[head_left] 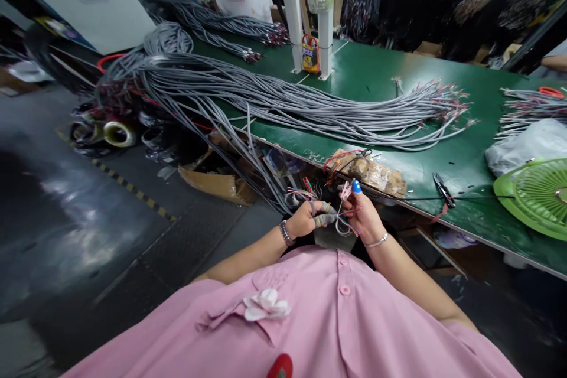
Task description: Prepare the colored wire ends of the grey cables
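- Green-topped worktable (376,62) slants from ten to four o'clock, bearing a long bundle of grey round cables (283,91) whose reddish wire ends point to three o'clock.
- Left hand (305,220), wearing grey fabric finger sleeves (325,221), aims its fingers at three o'clock, their tips pinched on thin multicoloured wires (353,227).
- These wires sit between both hands, above the pink buttoned shirt (310,307), long axis slanting, orange and blue ends toward five o'clock.
- Right hand (365,215), thumb in a bright blue cover (356,186), pinches a small pale pink clip-shaped piece (345,191), long axis near one o'clock; whether its other fingers are spread, I cannot tell.
- From the hands, a tape-wrapped brown block (374,174) lies at one o'clock, a round lime-green fan (538,195) at three.
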{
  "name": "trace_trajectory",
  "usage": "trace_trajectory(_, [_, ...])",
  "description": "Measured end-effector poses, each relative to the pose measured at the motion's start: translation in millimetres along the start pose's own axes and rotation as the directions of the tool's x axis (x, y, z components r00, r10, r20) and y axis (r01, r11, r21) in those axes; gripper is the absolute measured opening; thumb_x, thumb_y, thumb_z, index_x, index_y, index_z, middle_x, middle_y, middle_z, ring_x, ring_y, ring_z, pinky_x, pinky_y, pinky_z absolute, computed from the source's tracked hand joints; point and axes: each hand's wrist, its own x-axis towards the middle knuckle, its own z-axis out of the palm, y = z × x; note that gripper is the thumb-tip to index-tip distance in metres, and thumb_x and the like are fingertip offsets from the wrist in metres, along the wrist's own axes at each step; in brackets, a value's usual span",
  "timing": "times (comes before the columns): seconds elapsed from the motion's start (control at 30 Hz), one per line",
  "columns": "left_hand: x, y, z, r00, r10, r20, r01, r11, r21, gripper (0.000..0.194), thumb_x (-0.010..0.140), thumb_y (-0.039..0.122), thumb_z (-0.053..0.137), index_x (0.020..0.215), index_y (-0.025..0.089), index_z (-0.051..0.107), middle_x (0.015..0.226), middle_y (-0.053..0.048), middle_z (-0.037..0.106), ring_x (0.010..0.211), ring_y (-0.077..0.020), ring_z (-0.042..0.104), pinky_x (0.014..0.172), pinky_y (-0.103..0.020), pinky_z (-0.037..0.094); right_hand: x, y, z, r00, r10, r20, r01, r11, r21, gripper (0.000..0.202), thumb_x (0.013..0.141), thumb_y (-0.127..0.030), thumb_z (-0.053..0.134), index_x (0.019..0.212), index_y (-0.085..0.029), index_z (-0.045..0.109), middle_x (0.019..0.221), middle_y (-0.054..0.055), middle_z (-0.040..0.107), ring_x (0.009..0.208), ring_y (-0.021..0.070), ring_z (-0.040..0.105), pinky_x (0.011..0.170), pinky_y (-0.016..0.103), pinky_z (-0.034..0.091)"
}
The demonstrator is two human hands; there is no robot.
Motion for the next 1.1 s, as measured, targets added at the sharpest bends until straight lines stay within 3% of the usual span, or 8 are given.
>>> trace_trajectory(0.27, [-7.6,1.8,-4.6,0.995,0.092,-0.046,-0.092,0.996,-0.009,0.037,0.081,0.045,0.072,0.089,0.009,0.072,0.066,-0.004,0.063,0.058,-0.0097,0.054,0.057,-0.021,0.046,1.9,0.2,-2.4,1.0,0.0,-0.013,0.0,0.999,0.032,0.041,0.064,-0.048,0.086,0.076,-0.018,0.061,0.061,-0.005,0.052,0.042,0.0034,0.029,0.032,0.016,0.016])
trace_trajectory(0.6, [-1.4,2.9,1.6,0.995,0.076,-0.058,-0.074,0.997,0.03,0.04,0.081,0.048,0.072,0.09,0.008,0.07,0.069,-0.004,0.063,0.06,-0.0098,0.054,0.057,-0.021,0.046,3.4,-0.3,-1.8,0.997,-0.011,-0.07,0.014,0.999,0.04,0.044,0.059,-0.049,0.088,0.072,-0.017,0.062,0.061,-0.004,0.054,0.043,0.0035,0.03,0.031,0.014,0.018])
trace_trajectory(0.83, [-2.3,1.4,4.5,0.996,0.09,-0.01,-0.089,0.992,0.094,0.039,0.084,0.046,0.069,0.091,0.007,0.07,0.07,-0.004,0.064,0.061,-0.0096,0.054,0.059,-0.021,0.046,1.5,-0.4,-0.2,0.997,-0.071,-0.016,0.071,0.997,0.008,0.045,0.061,-0.052,0.086,0.072,-0.016,0.062,0.06,-0.004,0.054,0.043,0.0027,0.031,0.033,0.016,0.02])
trace_trajectory(1.1, [-10.0,5.1,-2.6,0.994,0.109,0.019,-0.111,0.988,0.107,0.039,0.082,0.046,0.072,0.09,0.008,0.073,0.065,-0.004,0.063,0.057,-0.0095,0.054,0.055,-0.02,0.045,-0.3,3.2,-5.2,0.998,-0.004,-0.061,0.005,1.0,0.012,0.048,0.065,-0.059,0.081,0.077,-0.018,0.058,0.061,-0.005,0.053,0.04,0.0031,0.029,0.031,0.016,0.013])
